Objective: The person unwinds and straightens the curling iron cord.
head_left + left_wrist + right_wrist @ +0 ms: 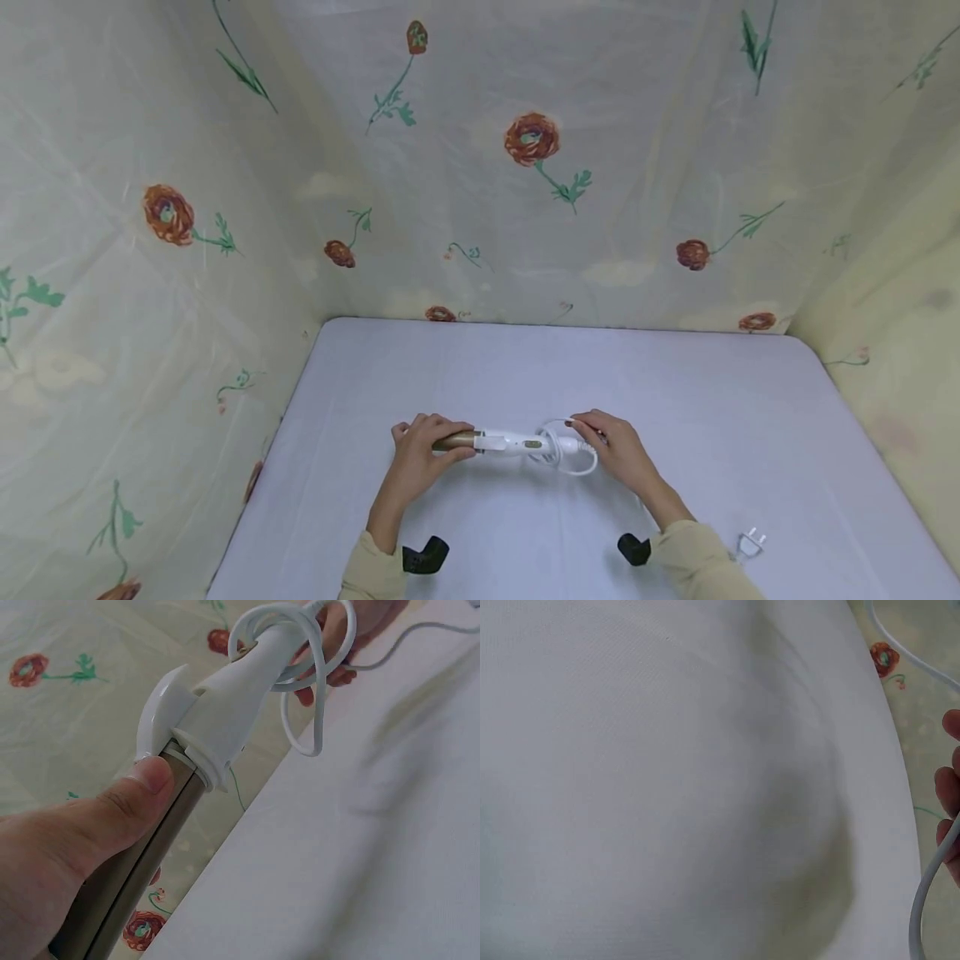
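Observation:
A white curling iron [504,443] with a brown-gold barrel [142,859] is held level above the table. My left hand [422,454] grips the barrel, its thumb [124,799] lying along it just below the white clamp lever [159,712]. White cord [577,472] is looped round the handle's end. At that end my right hand [618,446] pinches the cord between thumb and fingers. Only some fingertips [949,791] of it show at the edge of the right wrist view, beside a stretch of cord [928,889].
The cord's plug [751,543] lies on the white table [450,367], right of the right sleeve. Flower-patterned cloth [630,167] hangs behind and at both sides of the table. Black pieces [425,556] sit at both wrists.

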Available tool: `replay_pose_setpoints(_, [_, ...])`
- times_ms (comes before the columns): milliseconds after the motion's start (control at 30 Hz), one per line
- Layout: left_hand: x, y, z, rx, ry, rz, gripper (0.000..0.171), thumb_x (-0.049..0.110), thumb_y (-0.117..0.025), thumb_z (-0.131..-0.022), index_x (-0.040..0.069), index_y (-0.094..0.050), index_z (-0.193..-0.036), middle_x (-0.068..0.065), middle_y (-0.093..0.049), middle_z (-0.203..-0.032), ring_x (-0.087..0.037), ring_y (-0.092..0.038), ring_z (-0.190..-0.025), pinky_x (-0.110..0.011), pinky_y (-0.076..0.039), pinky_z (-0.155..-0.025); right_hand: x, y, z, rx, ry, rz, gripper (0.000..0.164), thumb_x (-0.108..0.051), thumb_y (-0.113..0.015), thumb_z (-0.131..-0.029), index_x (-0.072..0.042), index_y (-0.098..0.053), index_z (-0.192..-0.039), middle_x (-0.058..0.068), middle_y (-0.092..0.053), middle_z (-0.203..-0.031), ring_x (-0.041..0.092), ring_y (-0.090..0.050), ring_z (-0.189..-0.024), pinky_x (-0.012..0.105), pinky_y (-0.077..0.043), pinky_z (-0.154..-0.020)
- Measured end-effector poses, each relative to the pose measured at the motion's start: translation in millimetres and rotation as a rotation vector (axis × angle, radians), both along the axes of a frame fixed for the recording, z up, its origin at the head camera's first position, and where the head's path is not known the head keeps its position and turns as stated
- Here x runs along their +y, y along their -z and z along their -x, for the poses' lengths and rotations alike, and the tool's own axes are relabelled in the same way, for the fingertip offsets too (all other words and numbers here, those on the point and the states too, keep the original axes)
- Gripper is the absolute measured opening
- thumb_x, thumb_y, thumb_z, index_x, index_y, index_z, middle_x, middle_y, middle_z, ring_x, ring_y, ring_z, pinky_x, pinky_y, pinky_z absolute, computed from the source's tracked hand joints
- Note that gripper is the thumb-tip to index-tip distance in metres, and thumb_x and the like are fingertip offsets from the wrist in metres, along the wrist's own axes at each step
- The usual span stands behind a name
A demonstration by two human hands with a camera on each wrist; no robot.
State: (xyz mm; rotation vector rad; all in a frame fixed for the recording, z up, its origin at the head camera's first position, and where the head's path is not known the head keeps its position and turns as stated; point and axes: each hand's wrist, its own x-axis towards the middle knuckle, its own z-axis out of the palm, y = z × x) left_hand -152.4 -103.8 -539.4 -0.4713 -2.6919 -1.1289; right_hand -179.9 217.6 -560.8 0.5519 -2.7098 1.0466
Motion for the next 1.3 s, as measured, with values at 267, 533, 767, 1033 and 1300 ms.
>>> replay_pose_setpoints(267, [3.0, -1.9, 0.6, -0.003, -0.018, -0.021, 0.038, 0.033, -0.079, -0.071, 0.029, -0.071, -0.107, 0.009, -0.067, -0.094, -0.011, -0.051, -0.088, -0.043, -0.016, -0.083, -6.0, 21.9, -11.7, -0.217, -0.005, 0.051, 0.025, -0.014, -0.06, -0.091, -0.017, -0.066, -0.116, -0.001, -0.071, -0.107, 0.02, -0.066, -0.099, 0.04, -0.05, -0.086])
replay_pose_setpoints(533, [6.5, -2.9, 1.7, 0.015, -0.066, -0.008, 0.037, 0.039, -0.076, -0.072, 0.027, -0.071, -0.107, 0.006, -0.069, -0.095, -0.013, -0.053, -0.089, -0.045, -0.018, -0.085, -18.9, 36.9, -23.4, -0.228, -0.009, 0.058, 0.017, 0.002, -0.051, -0.093, -0.01, -0.062, -0.096, -0.003, -0.061, -0.071, 0.002, -0.052, -0.062, 0.022, -0.045, -0.063])
replay_pose_setpoints(767, [8.0, -3.9, 2.0, 0.017, -0.088, -0.012, 0.036, 0.037, -0.078, -0.072, 0.026, -0.072, -0.106, 0.006, -0.069, -0.094, -0.013, -0.053, -0.088, -0.045, -0.018, -0.086, -30.0, 37.1, -31.4, -0.226, -0.047, -0.003, 0.029, -0.002, -0.048, -0.096, -0.018, -0.064, -0.113, -0.006, -0.057, -0.077, 0.0, -0.05, -0.06, 0.021, -0.043, -0.061])
replay_pose_setpoints(1033, [8.4, -0.6, 1.4, 0.015, -0.089, -0.016, 0.035, 0.036, -0.078, -0.073, 0.027, -0.071, -0.106, 0.005, -0.069, -0.094, -0.012, -0.051, -0.087, -0.044, -0.017, -0.085, -43.4, 34.7, -48.0, -0.151, 0.002, -0.084, 0.028, -0.004, -0.057, -0.091, -0.012, -0.064, -0.117, 0.004, -0.067, -0.111, 0.02, -0.062, -0.107, 0.04, -0.046, -0.093])
replay_pose_setpoints(1300, [8.3, 0.3, 2.1, 0.009, -0.097, 0.001, 0.036, 0.041, -0.075, -0.074, 0.027, -0.071, -0.107, 0.006, -0.068, -0.093, -0.011, -0.05, -0.085, -0.044, -0.018, -0.085, -55.6, 35.5, -72.9, 0.056, -0.044, -0.071, 0.043, -0.01, -0.068, -0.084, -0.014, -0.058, -0.125, 0.01, -0.058, -0.13, 0.032, -0.051, -0.121, 0.056, -0.038, -0.093])
